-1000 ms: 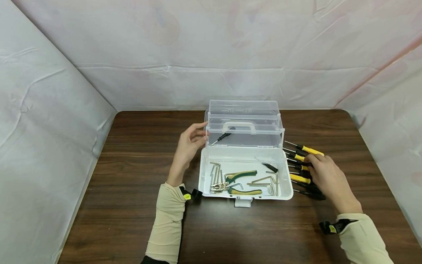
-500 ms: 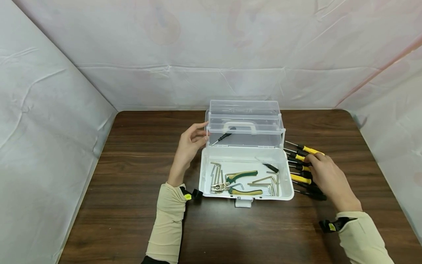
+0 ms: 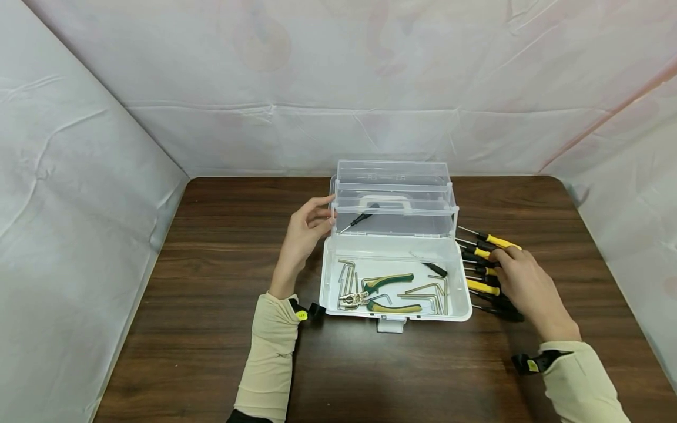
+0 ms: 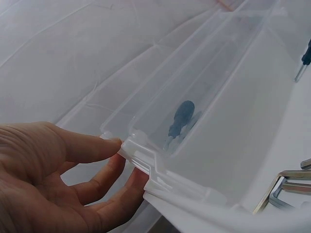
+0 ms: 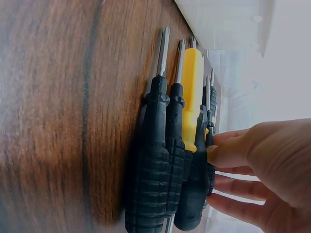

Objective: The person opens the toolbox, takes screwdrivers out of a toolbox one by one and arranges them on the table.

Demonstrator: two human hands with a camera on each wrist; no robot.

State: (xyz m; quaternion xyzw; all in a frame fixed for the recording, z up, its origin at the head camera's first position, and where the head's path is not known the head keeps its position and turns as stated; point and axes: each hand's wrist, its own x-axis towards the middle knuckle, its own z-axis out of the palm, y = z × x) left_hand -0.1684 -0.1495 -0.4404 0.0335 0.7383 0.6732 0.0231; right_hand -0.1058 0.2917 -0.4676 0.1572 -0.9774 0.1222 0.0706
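Note:
A white toolbox (image 3: 391,245) stands with its translucent lid (image 3: 391,171) raised. My left hand (image 3: 304,238) pinches the lid's left edge between thumb and fingers, as the left wrist view shows up close. On the right, my right hand (image 3: 529,288) has thumb and fingertips on the handle of a black screwdriver (image 5: 211,177), partly hidden among the others. Beside it lie several black and yellow screwdrivers (image 3: 482,286) in a row, shafts toward the box. Inside the box are green-and-yellow pliers (image 3: 388,282), several hex keys (image 3: 433,299) and a small black screwdriver (image 3: 433,268).
Another small black screwdriver (image 3: 362,217) shows through the clear plastic at the lid. A latch (image 3: 390,325) hangs at the toolbox's front. The brown wooden table (image 3: 227,264) is bordered by white sheeting (image 3: 296,141) at the back and sides.

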